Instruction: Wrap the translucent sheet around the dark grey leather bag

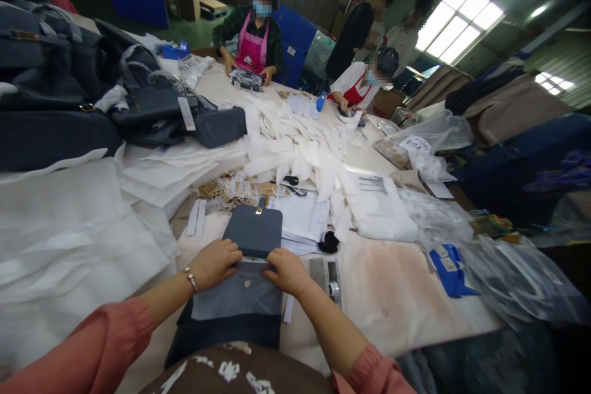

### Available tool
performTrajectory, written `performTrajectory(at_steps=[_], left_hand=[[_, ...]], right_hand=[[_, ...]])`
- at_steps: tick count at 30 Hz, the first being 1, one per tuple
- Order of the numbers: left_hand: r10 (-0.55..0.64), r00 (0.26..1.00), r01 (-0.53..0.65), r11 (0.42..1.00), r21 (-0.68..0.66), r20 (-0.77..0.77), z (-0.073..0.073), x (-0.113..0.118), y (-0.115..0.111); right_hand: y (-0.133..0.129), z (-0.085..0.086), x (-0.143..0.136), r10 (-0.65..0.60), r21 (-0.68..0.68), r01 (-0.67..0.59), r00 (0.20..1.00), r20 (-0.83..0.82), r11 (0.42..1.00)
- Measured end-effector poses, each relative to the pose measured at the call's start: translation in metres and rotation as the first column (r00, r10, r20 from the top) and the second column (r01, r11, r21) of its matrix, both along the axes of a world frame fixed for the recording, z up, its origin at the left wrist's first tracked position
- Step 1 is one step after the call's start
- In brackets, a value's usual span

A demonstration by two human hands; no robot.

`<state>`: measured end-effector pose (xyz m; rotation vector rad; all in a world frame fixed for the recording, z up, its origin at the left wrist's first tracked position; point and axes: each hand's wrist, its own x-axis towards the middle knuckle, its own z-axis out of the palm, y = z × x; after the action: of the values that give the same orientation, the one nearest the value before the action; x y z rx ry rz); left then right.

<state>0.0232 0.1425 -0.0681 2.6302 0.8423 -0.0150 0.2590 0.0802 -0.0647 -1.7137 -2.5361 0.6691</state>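
Note:
A dark grey-blue handbag (235,338) lies in front of me, close to my body. Its flap (253,233), with a small gold-coloured clasp at the tip, is turned away from me onto the table. Under the fold, a translucent sheet (231,298) covers part of the bag's body. My left hand (216,265) is closed on the left end of the fold, fingers on top. At the right end of the same fold, my right hand (287,271) grips with its fingers curled. Both thumbs point inward; what lies under the fingertips is hidden.
Dark bags (157,98) are heaped at the left, beside white foam sheets (78,228). Strung tags (240,188), white papers (300,215) and a blue tape dispenser (450,268) lie around. Across the table, two masked co-workers in aprons (252,43) handle items.

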Motion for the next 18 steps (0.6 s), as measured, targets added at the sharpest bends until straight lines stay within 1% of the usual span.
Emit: performTrajectory(at_steps=[6, 9, 10, 12, 15, 16, 18], left_hand=[[0.018, 0.999, -0.02, 0.998, -0.065, -0.037, -0.009, 0.002, 0.006], [0.043, 0.997, -0.051, 0.992, -0.114, -0.07, -0.01, 0.003, 0.012], [0.034, 0.997, -0.043, 0.992, -0.12, -0.073, -0.01, 0.003, 0.012], [-0.023, 0.998, 0.017, 0.995, -0.094, -0.059, -0.01, 0.004, 0.012], [-0.126, 0.992, 0.126, 0.992, 0.019, -0.031, -0.011, 0.003, 0.006], [-0.139, 0.99, 0.141, 0.989, 0.054, -0.027, -0.012, 0.003, 0.004], [-0.145, 0.989, 0.147, 0.985, 0.088, -0.026, -0.014, 0.002, 0.0]], right_hand=[[0.0, -0.008, 0.007, -0.028, 0.008, 0.029, 0.995, -0.091, 1.0], [-0.001, -0.011, 0.008, -0.078, -0.003, 0.078, 0.989, -0.125, 0.997], [-0.002, -0.012, 0.008, -0.078, 0.01, 0.08, 0.99, -0.12, 0.997], [-0.003, -0.012, 0.008, -0.026, 0.069, 0.032, 0.995, -0.093, 0.997], [-0.006, -0.011, 0.009, 0.113, 0.151, -0.107, 0.993, -0.031, 0.983], [-0.007, -0.011, 0.009, 0.141, 0.154, -0.137, 0.99, -0.012, 0.978], [-0.007, -0.011, 0.01, 0.15, 0.132, -0.15, 0.989, 0.014, 0.98]])
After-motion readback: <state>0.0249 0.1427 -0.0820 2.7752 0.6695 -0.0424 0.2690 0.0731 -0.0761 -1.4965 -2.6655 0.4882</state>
